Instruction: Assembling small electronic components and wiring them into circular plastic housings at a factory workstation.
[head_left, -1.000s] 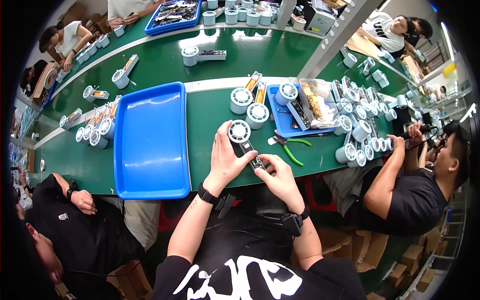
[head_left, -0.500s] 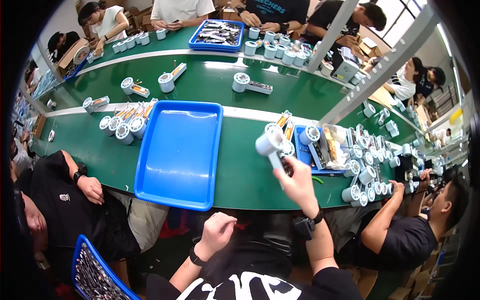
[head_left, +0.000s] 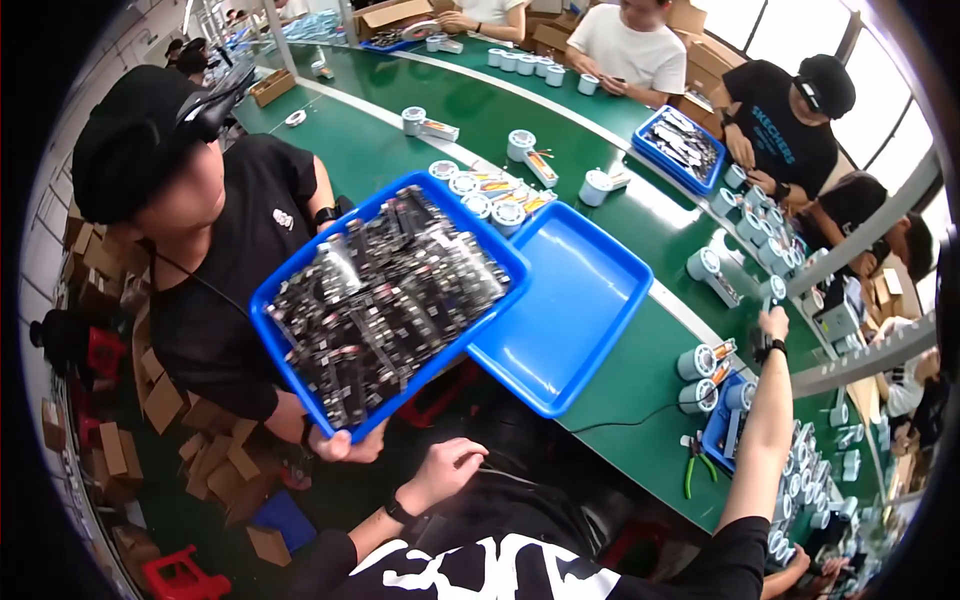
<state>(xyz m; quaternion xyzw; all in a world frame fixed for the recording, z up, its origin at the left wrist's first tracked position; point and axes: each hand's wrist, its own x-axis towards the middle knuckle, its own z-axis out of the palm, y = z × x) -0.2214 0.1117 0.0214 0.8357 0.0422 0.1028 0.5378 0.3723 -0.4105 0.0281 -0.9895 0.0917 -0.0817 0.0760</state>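
My right hand [head_left: 773, 322] stretches far across the green table to the right, its fingers closed around a pale blue cylindrical housing with a side arm [head_left: 775, 290]; the hand hides most of the arm. My left hand [head_left: 448, 470] rests before my body, fingers curled, with nothing visible in them. A co-worker [head_left: 230, 240] on my left holds a blue tray [head_left: 262, 318] filled with dark circuit boards [head_left: 385, 300]. That tray overlaps a bare blue tray [head_left: 565, 310] lying on the table.
Several housings with orange-wired arms [head_left: 500, 190] stand behind the trays. Green-handled cutters [head_left: 697, 467] lie beside a small blue bin [head_left: 716, 430] at the right. A metal post [head_left: 880, 360] rises near my right arm. Cartons [head_left: 220, 460] and a red stool [head_left: 180, 575] occupy the floor at left.
The view has swung left. My right hand has carried the housing away from me, toward the far belt. The co-worker's board-filled tray has come up from the lower left over the table edge.
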